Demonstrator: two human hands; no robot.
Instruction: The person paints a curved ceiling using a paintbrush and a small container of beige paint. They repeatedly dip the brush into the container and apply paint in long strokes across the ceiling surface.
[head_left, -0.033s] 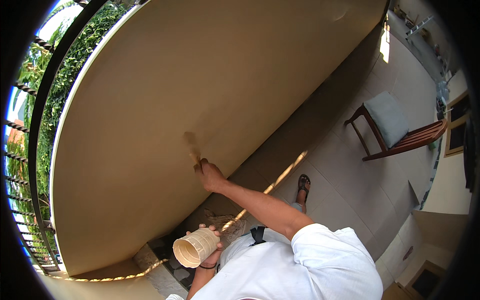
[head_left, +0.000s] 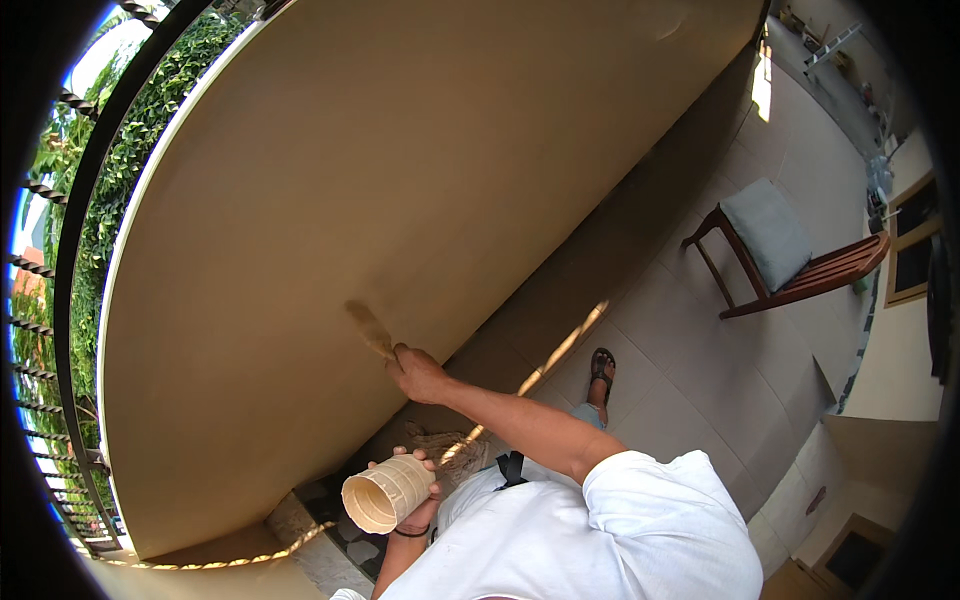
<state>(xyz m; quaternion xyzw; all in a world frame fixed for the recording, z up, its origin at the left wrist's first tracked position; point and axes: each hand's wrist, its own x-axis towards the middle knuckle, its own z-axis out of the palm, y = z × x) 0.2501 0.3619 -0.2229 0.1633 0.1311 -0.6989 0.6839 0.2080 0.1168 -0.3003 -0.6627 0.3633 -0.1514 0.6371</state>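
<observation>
My left hand (head_left: 424, 512) is closed round a ribbed, cream-coloured round container (head_left: 391, 492) at the lower middle. The container is tilted, its open mouth facing left; whatever lies deep inside cannot be made out. Stretched out to the left, my right hand (head_left: 418, 375) is wrapped round the handle of a paintbrush (head_left: 370, 328). The brush's head is blurred and lies at or very near the surface of a wide tan wall (head_left: 330, 170). Whether the bristles touch the wall is hard to tell.
A wooden chair (head_left: 810, 290) with a grey-blue cushion (head_left: 768, 235) stands on the tiled floor (head_left: 690, 340) at right. A crumpled cloth (head_left: 465, 455) lies near the wall's foot. Dark metal railing (head_left: 75, 230) and green climbing plants (head_left: 150, 130) border the wall's far left edge. My sandalled foot (head_left: 602, 372) is below.
My right hand and the paintbrush have moved slightly down and left along the wall, and the brush now slants more. The left hand still holds the container in nearly the same place.
</observation>
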